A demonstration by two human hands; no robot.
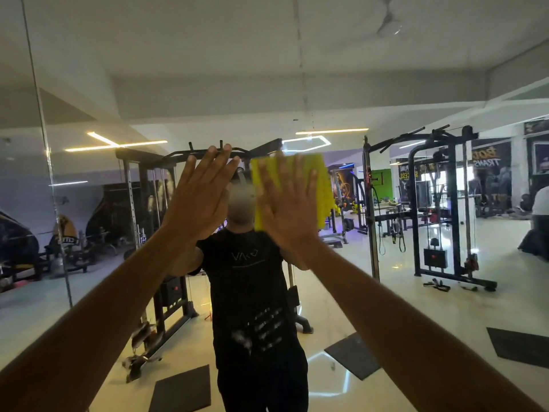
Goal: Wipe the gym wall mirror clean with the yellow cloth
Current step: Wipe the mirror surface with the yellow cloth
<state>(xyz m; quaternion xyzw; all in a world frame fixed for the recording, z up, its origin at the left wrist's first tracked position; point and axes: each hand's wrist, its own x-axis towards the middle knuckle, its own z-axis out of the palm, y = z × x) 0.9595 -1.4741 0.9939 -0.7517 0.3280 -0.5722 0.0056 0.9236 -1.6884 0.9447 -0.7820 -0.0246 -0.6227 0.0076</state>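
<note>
The wall mirror (416, 307) fills the whole view and reflects the gym and a person in a black shirt. My right hand (286, 200) lies flat with straight fingers on the yellow cloth (322, 185), pressing it against the glass at head height. The cloth shows above and to the right of the fingers. My left hand (197, 194) is flat on the glass just left of it, fingers straight and together, holding nothing. Both forearms reach up from the lower corners.
A vertical seam (49, 162) between mirror panels runs down the left side. Whitish smudges (240, 337) sit on the glass low in the middle. Reflected in the mirror are cable machines (442, 209), racks and dark floor mats (350, 355).
</note>
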